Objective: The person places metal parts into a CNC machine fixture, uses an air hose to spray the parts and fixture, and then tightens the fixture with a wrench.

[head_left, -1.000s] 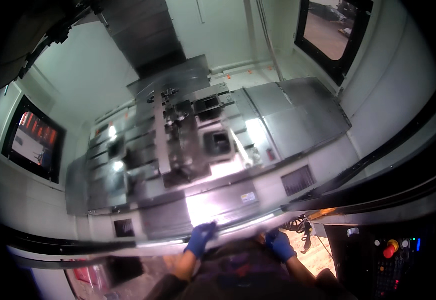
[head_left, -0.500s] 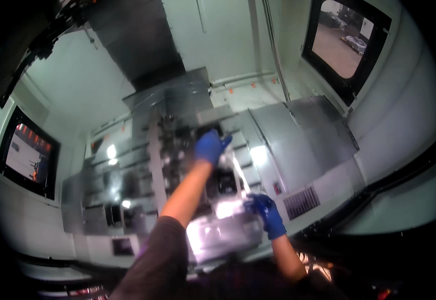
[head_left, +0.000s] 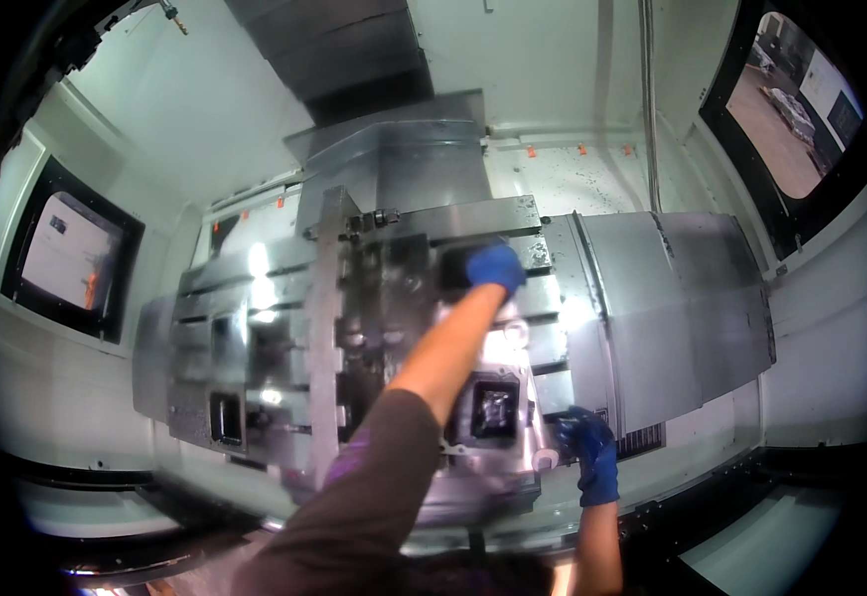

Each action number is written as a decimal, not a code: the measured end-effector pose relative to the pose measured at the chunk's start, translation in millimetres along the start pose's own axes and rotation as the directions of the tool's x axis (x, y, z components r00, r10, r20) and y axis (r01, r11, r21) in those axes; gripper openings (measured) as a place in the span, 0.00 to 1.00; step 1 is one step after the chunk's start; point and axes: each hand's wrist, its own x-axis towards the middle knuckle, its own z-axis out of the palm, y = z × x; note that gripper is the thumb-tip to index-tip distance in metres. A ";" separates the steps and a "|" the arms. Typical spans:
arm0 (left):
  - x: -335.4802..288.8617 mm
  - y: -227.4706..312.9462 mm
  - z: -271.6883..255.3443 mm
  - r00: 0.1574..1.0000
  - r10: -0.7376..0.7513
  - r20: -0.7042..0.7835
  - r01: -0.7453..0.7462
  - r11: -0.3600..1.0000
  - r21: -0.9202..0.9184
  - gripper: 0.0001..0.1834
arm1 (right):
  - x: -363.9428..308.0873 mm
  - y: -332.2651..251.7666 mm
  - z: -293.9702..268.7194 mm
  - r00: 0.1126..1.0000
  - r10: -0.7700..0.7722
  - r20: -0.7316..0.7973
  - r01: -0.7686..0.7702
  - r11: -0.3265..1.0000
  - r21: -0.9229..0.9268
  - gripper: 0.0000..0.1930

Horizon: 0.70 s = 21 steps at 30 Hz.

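Much farther forward than the right hand [head_left: 589, 455], held beside the near block [head_left: 494, 409], the left hand [head_left: 496, 268] is stretched to the far block [head_left: 454, 268]; whether fingers are closed cannot be told.

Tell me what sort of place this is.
Most likely the inside of a large metal-cutting machine: a slotted metal table, pale enclosing walls with black-framed windows, and what looks like a drill bit at upper left.

I see blue gloves [head_left: 597, 479] on the worker's left hand [head_left: 496, 268] and right hand [head_left: 586, 447], the right one darker toward the fingers; a charcoal sleeve [head_left: 379, 487] with a purple patch [head_left: 348, 460] ends short of the left glove.
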 end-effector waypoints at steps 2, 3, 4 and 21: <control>11.5 -54.1 -1.2 0.955 0.163 -0.246 -0.158 0.987 0.043 0.33 | 4.1 -17.5 45.2 0.992 0.024 0.126 -0.012 0.996 -0.092 0.20; -12.8 -28.1 -37.3 0.987 0.076 -0.139 -0.099 0.981 -0.169 0.33 | 9.2 -29.2 58.1 0.991 0.010 0.132 0.006 0.992 -0.123 0.20; -14.1 -35.3 -48.4 0.981 0.119 -0.153 -0.172 0.902 -0.396 0.27 | 16.5 -36.6 71.6 0.982 -0.018 0.187 0.032 0.997 -0.075 0.23; -173.1 -87.9 -185.7 0.861 0.506 -0.054 -0.504 0.862 0.057 0.45 | 81.0 -88.0 201.7 0.793 -0.085 0.603 -0.276 0.832 0.481 0.31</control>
